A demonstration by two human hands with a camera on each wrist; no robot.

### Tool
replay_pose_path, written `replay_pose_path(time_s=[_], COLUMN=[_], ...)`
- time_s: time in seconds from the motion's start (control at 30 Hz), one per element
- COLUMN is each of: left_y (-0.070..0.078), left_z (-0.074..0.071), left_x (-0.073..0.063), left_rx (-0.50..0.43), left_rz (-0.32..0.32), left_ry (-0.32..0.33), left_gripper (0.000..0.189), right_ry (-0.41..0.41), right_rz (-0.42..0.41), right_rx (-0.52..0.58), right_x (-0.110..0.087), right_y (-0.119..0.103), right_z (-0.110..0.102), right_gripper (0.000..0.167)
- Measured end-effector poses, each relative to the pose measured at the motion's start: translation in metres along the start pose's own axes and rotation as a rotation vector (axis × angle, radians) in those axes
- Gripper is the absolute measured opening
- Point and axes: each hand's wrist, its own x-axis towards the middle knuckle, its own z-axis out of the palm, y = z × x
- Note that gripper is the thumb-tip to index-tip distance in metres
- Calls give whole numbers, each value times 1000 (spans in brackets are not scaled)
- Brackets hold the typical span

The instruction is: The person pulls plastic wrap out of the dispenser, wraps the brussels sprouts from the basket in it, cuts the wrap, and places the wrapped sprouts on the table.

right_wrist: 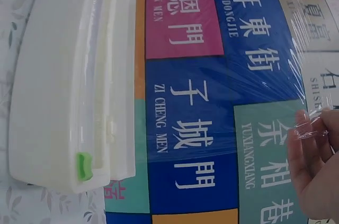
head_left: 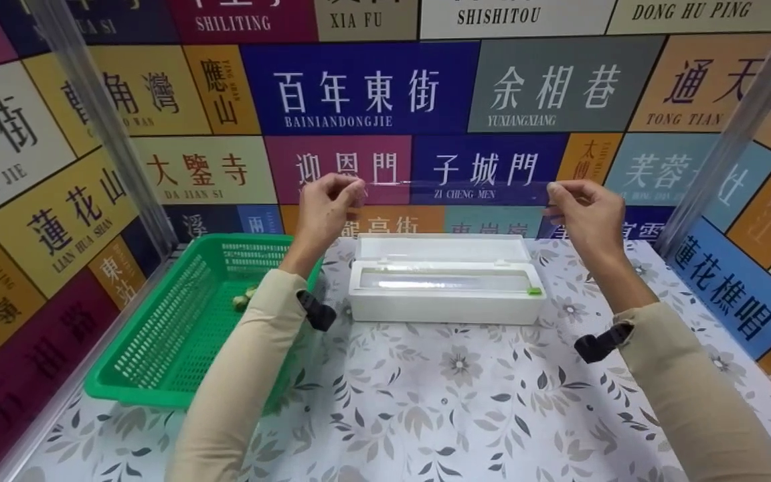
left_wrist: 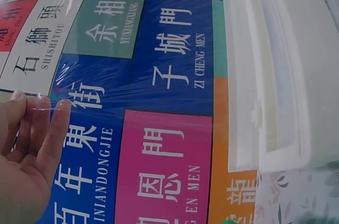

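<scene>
A clear sheet of plastic wrap (head_left: 452,191) stretches in the air between both hands, above and behind the white dispenser box. My left hand (head_left: 330,204) pinches its left edge between thumb and fingers. At the other edge my right hand (head_left: 589,214) pinches a gathered corner; the bunched film (right_wrist: 311,127) shows at the fingertips in the right wrist view. The white plastic wrap dispenser (head_left: 446,309) stands on the table with its lid (head_left: 442,248) raised. A shiny film roll shows inside it, and a small green slide cutter (head_left: 534,290) sits at its right end.
Left of the dispenser is a green plastic basket (head_left: 108,388), holding a few small greenish pieces (head_left: 245,299). The table has a floral white cloth (head_left: 419,375). A wall of coloured signs (head_left: 365,87) stands behind, with clear posts at both sides.
</scene>
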Motion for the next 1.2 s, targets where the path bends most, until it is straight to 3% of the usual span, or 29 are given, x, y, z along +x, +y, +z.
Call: replay_pose_path(time_s=[0.2, 0.5, 0.77, 0.97, 1.2], left_y=[3, 3, 5, 5, 2], left_z=[0, -13, -20, -27, -28], left_x=[-15, -41, -61, -82, -101], left_rx=[-35, -55, 35, 121, 73], left_rz=[-36, -116, -95, -62, -144], left_ry=[-39, -139, -214, -226, -219], left_gripper=[22, 27, 23, 23, 22], right_ry=[-35, -131, -189, -248, -300], right_rz=[-27, -39, -62, -88, -112], right_rx=[22, -59, -76, -117, -229], right_x=[-18, -37, -52, -67, -80], right_y=[4, 15, 21, 22, 23], right_z=[-13, -25, -33, -35, -46], right_gripper=[36, 32, 31, 38, 38])
